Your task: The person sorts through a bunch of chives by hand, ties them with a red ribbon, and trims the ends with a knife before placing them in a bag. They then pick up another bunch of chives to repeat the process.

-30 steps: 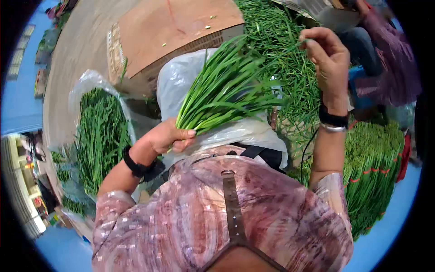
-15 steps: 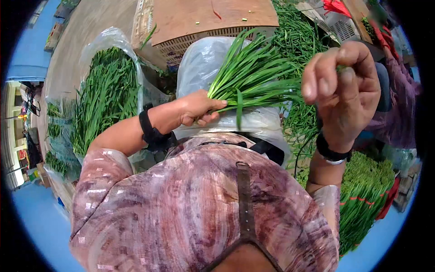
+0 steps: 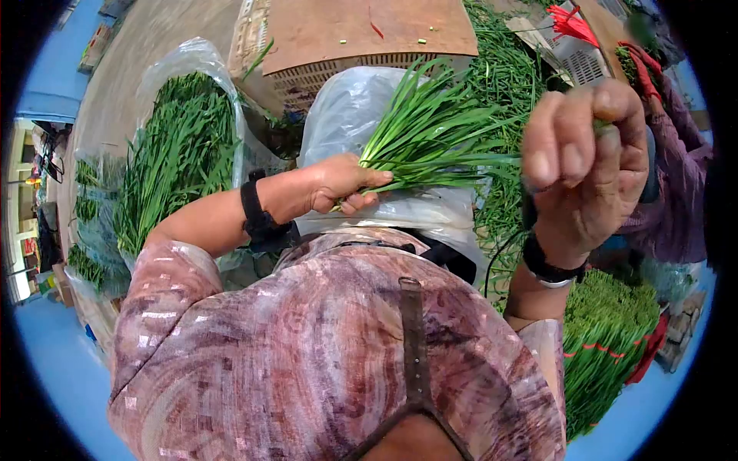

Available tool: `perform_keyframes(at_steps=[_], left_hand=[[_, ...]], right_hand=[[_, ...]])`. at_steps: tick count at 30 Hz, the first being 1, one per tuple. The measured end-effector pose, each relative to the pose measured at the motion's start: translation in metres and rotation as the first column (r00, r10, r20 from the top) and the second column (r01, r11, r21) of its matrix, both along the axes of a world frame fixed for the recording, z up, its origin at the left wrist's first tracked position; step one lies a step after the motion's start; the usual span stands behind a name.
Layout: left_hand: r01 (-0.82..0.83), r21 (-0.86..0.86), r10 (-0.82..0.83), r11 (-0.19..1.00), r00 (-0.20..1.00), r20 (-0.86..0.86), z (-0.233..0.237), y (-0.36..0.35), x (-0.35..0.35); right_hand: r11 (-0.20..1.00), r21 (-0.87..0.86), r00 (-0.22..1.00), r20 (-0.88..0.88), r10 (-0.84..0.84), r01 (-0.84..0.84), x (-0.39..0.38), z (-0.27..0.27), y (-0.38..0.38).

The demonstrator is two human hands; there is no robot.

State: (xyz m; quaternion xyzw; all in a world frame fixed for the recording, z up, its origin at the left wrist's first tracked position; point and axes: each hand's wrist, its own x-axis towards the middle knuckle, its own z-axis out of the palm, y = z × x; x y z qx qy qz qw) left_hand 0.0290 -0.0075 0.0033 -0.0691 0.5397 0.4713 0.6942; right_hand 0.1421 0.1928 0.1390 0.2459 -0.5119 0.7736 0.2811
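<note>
My left hand (image 3: 346,184) is closed around the pale stem ends of a bunch of garlic chives (image 3: 430,127). The long green leaves fan out up and to the right, over clear plastic (image 3: 346,100) spread in front of my lap. Raised at the right, close to the camera, my right hand (image 3: 588,161) has its fingers curled and the thumb and index fingertips pinched together. A small greenish-brown bit shows at that pinch, too small to name.
A plastic bag of chives (image 3: 181,146) stands at the left. Ahead is a crate topped by a brown board (image 3: 369,31). Loose chives (image 3: 503,77) lie beyond my right hand. Bundles with red bands (image 3: 607,338) stand at lower right. Another person's purple sleeve (image 3: 676,200) is at the far right.
My left hand still grips the chives, and the leaf strand that hung down in front of the bunch no longer shows there. My right hand stays raised and pinched, shifted slightly.
</note>
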Motion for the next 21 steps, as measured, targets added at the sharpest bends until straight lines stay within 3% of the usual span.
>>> perform_keyframes(at_steps=[4, 8, 10, 11, 12, 13, 14, 16, 19, 20, 21], left_hand=[[0.018, -0.037, -0.021, 0.999, 0.997, -0.077, -0.001, 0.004, 0.003], [0.048, -0.139, -0.075, 0.989, 0.978, -0.196, 0.000, 0.013, 0.007], [0.039, -0.191, -0.081, 0.981, 0.973, -0.216, 0.005, 0.016, 0.009], [0.024, -0.227, -0.072, 0.974, 0.976, -0.207, 0.012, 0.018, 0.009], [0.013, -0.265, -0.068, 0.964, 0.978, -0.199, 0.018, 0.019, 0.009], [0.023, -0.197, -0.043, 0.980, 0.994, -0.098, 0.013, 0.017, 0.007], [0.024, -0.127, -0.023, 0.992, 1.000, 0.010, 0.003, 0.012, 0.004], [0.010, 0.032, -0.017, 0.999, 0.974, 0.227, -0.006, 0.003, -0.005], [-0.001, 0.109, -0.029, 0.994, 0.962, 0.273, -0.004, -0.005, -0.010], [-0.022, 0.113, -0.014, 0.993, 0.952, 0.306, -0.004, -0.007, -0.011], [-0.025, 0.111, -0.010, 0.994, 0.953, 0.304, -0.003, -0.009, -0.010]], right_hand=[[0.999, -0.028, 1.000, 0.019, -0.018, 0.019, 0.003, -0.007, 0.011], [0.992, -0.119, 0.996, 0.084, -0.025, 0.035, 0.010, 0.000, -0.039], [0.985, -0.086, 0.988, 0.037, 0.150, -0.147, 0.009, 0.009, -0.042], [0.942, -0.006, 0.942, -0.028, 0.336, -0.336, 0.007, 0.019, -0.035], [0.953, 0.025, 0.953, -0.027, 0.303, -0.302, 0.009, 0.020, -0.030], [0.962, 0.056, 0.962, -0.027, 0.270, -0.268, 0.012, 0.021, -0.024], [0.999, 0.042, 0.999, 0.033, 0.016, -0.017, 0.022, 0.016, -0.015], [0.951, 0.081, 0.943, 0.128, -0.307, 0.298, 0.038, 0.006, 0.027], [0.825, 0.117, 0.781, 0.271, -0.563, 0.554, 0.077, -0.014, 0.134], [0.605, 0.348, 0.506, 0.338, -0.793, 0.716, 0.087, -0.021, 0.155], [0.326, 0.573, 0.166, 0.314, -0.935, 0.752, 0.098, -0.030, 0.174]])
